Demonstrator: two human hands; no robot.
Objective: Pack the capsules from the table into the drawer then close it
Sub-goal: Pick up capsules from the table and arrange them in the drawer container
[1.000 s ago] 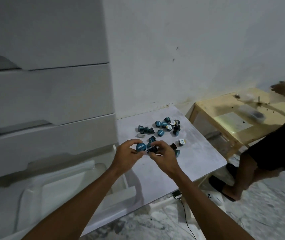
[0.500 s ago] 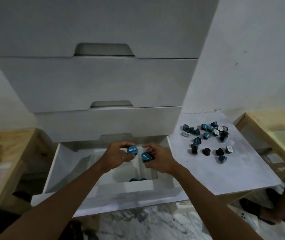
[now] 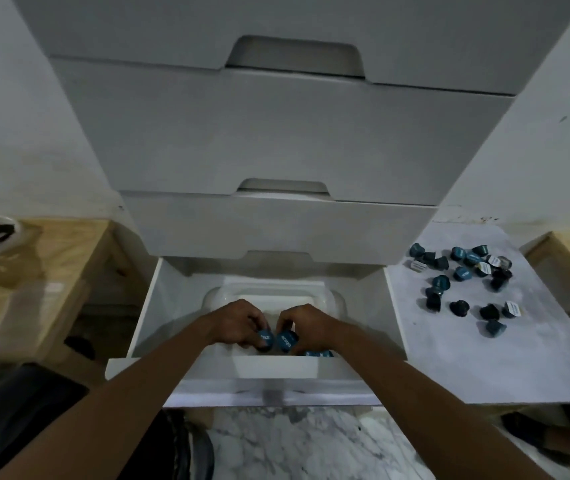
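The left hand (image 3: 233, 323) pinches one blue capsule (image 3: 264, 338) in its curled fingers. The right hand (image 3: 307, 323) pinches a second blue capsule (image 3: 287, 341) the same way. Both are low inside the open drawer (image 3: 242, 367), near its front wall. The two sit just beside each other with their flat printed tops facing up (the print is too blurry to read). I cannot tell if they touch the drawer's bottom.

A few packed capsules (image 3: 318, 354) lie in the drawer just right of the hands, half hidden by the front wall. A clear plastic tray (image 3: 269, 294) sits in the drawer behind the hands.

The drawer is the lowest one in a white cabinet (image 3: 276, 140) and is pulled far out. The drawers above it are pushed in.

Right beside the drawer stands the white bench (image 3: 484, 362). Many loose capsules (image 3: 463, 273) are spread over its far part. Some are blue, some are dark, and a few show white tops. Some lie on their sides.

A wooden table (image 3: 51, 265) stands to the left of the cabinet, and another wooden table (image 3: 567, 251) peeks in past the bench. The marble floor (image 3: 294, 441) shows below the drawer, between the two arms.
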